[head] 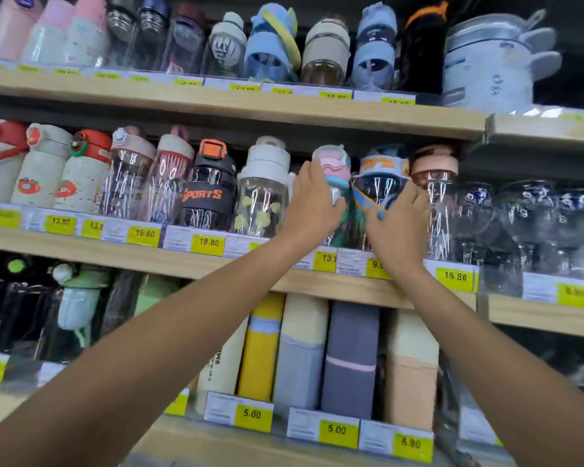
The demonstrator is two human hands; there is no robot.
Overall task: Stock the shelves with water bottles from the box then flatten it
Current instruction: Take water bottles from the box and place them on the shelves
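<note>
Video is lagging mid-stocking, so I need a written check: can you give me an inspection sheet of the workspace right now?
Surface: middle shelf, wooden, lined with upright bottles, yellow price tags along its edge.
Job's things: pink-lidded bottle and blue-and-orange bottle side by side on it; box not in view.
Clutter: nothing seen.
Hands: left hand grips the pink-lidded bottle; right hand grips the blue-and-orange bottle.
Cables: nothing seen.
Surroundings: upper shelf with more bottles and metal pots; flat packs standing below.
</note>
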